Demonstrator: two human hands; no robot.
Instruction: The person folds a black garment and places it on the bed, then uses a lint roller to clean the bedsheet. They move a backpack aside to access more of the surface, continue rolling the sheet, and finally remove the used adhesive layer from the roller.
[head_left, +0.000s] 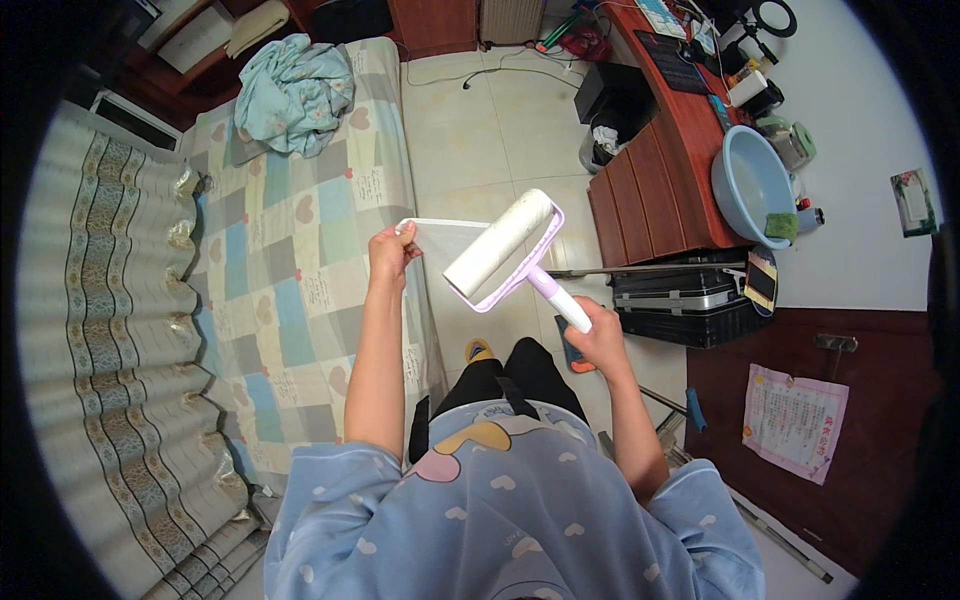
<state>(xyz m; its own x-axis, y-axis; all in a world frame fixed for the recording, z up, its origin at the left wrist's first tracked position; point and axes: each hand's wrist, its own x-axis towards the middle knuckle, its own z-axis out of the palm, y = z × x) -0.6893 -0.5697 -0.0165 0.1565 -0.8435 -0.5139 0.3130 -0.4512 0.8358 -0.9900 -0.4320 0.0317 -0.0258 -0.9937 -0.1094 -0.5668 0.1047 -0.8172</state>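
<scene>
A lint roller with a white sticky roll (499, 244) and a lilac and white handle is in my right hand (598, 337), whose fingers are closed around the handle's lower end. From the roll a thin, whitish translucent sheet (448, 244) stretches out to the left. My left hand (394, 251) pinches the far corner of that sheet between thumb and fingers. The roller is held in the air, tilted, above the tiled floor and in front of my legs.
On the left is a bed with a patchwork-print sheet (300, 225) and a crumpled light-blue quilt (296, 94). At the right stand a wooden desk (637, 187) holding a blue basin (739, 180), a trash bin (592, 154) and a black case (675, 300). Cables (495, 71) cross the floor.
</scene>
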